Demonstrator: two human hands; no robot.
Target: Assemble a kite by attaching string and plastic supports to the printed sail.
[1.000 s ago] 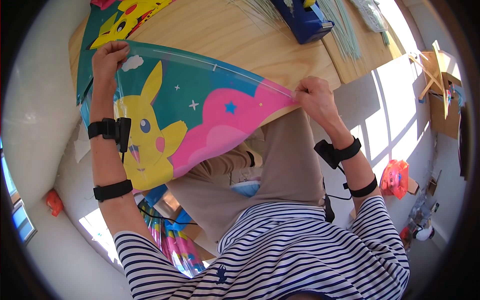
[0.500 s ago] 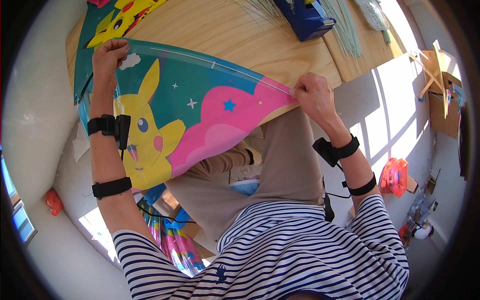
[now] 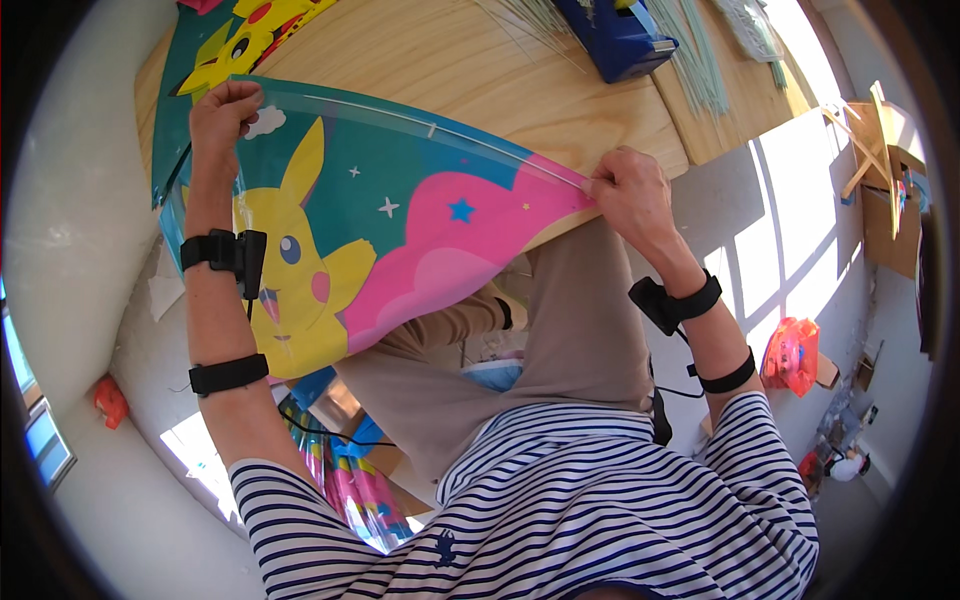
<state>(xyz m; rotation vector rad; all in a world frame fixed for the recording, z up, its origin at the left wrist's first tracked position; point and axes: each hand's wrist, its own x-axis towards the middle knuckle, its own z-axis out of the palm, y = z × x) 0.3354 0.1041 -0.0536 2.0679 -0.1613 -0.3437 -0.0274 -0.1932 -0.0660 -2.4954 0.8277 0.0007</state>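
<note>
**Both hands pinch the kite's top edge**

Pinched at both ends, the kite (image 3: 400,230) hangs stretched between the hands over the near edge of the table (image 3: 470,70). Its printed side faces up and its lower part drapes off the edge toward the lap. The left hand (image 3: 225,110) closes on the teal corner, beside a small white cloud in the print. The right hand (image 3: 630,190) squeezes the pink tip between thumb and fingers, just past the table edge. A thin clear rod (image 3: 450,130) runs along the top edge from one hand to the other.

To my eye, the work in hand is setting that rod along the edge. Doing it well probably means keeping an even pull from both ends, so the film lies flat and the rod does not bow or slip. Fingertips should stay right on the rod line, not on the loose film below.

A second kite (image 3: 230,50) of the same print lies on the table beyond the left hand. Farther back sit a blue tape dispenser (image 3: 615,35) and a bundle of pale green sticks (image 3: 690,60).
</note>
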